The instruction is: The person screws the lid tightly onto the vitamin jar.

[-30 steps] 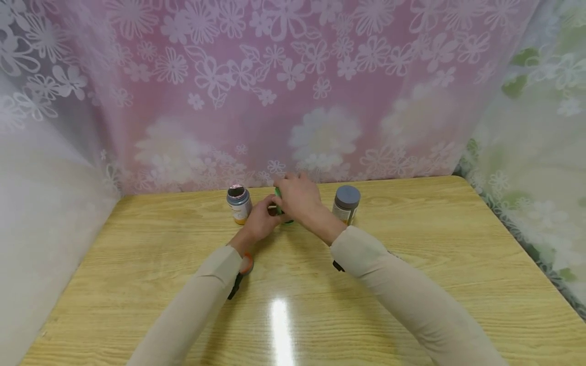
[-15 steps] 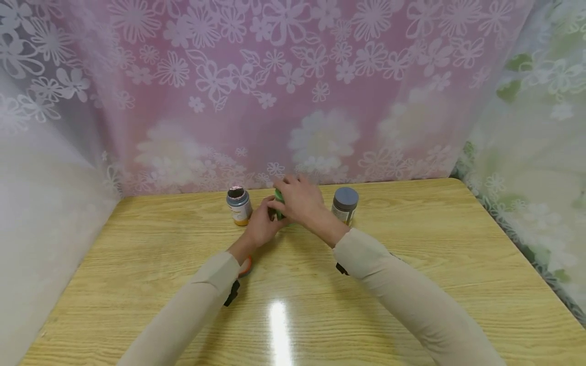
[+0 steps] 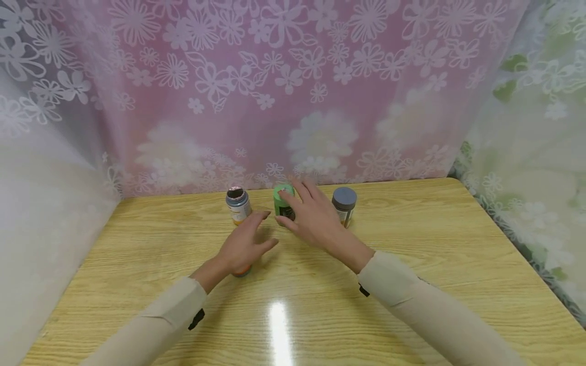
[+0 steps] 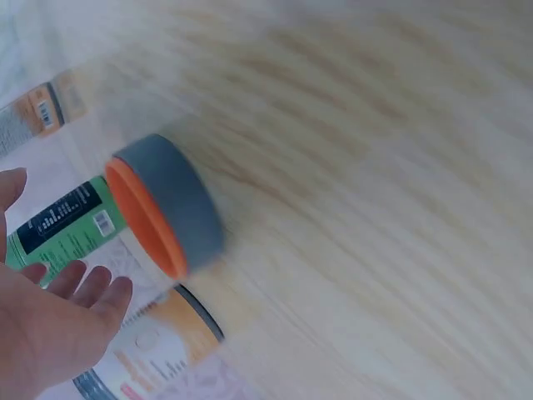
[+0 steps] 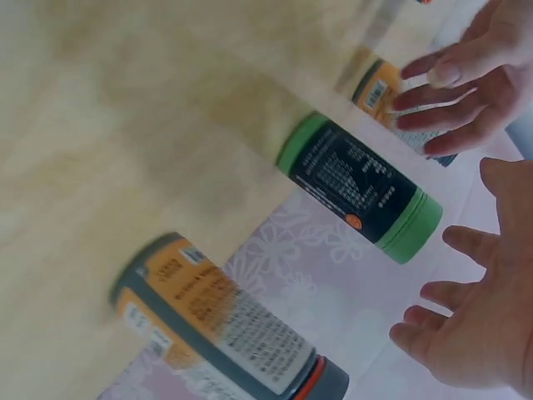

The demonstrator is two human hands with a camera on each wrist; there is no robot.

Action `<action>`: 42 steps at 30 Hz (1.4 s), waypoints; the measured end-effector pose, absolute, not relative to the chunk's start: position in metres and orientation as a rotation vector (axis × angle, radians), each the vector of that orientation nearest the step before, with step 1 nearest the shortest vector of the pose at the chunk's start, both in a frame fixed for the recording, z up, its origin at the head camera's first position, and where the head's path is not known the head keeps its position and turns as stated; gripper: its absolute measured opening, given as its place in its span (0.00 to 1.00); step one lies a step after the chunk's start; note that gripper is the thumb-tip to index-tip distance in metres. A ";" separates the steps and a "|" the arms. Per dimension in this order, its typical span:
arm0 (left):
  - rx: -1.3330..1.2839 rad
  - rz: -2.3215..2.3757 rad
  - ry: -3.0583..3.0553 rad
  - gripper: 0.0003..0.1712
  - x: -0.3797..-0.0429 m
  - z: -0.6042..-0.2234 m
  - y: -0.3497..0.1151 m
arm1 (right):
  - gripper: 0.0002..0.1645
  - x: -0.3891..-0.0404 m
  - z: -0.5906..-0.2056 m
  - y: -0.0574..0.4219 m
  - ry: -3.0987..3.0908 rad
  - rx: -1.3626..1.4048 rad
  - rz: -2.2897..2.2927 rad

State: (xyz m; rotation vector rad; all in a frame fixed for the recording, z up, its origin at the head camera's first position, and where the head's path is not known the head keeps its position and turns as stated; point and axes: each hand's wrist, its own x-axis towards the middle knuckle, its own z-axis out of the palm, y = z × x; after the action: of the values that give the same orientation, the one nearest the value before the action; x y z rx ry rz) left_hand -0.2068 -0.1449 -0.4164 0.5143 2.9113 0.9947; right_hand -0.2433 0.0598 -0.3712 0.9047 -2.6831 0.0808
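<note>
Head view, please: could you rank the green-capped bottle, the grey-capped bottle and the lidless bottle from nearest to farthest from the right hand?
1. green-capped bottle, at the fingertips of the right hand.
2. grey-capped bottle, just right.
3. lidless bottle, far left.

wooden table | floral curtain — pink, behind

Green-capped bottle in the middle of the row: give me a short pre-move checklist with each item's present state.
1. Green-capped bottle upright on the table: ok.
2. Green cap seated on it: ok.
3. Left hand free, fingers straight: ok.
4. Right hand free, beside the bottle: ok.
5. Loose grey-and-orange cap lying on the table near the left hand: ok.
6. Left bottle without a cap, foil top showing; seal intact: cannot tell.
</note>
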 end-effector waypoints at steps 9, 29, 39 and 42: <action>0.784 0.532 3.213 0.36 -0.177 -0.424 -0.189 | 0.44 -0.207 -0.392 0.079 -2.847 0.882 0.012; 0.637 0.103 3.260 0.43 -0.156 -0.428 -0.274 | 0.47 -0.177 -0.418 0.064 -3.062 0.882 -0.033; 0.590 0.068 3.274 0.42 -0.158 -0.428 -0.286 | 0.47 -0.177 -0.424 0.046 -3.083 0.929 0.042; 0.584 0.060 3.268 0.41 -0.160 -0.428 -0.289 | 0.47 -0.176 -0.426 0.038 -3.093 0.958 0.070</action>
State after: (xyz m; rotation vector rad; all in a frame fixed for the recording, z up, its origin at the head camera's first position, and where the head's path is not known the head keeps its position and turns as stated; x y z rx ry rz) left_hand -0.1600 -0.2888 -0.4277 0.5838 3.2675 0.0596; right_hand -0.1762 0.0385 -0.4255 0.9583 -3.0931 0.0697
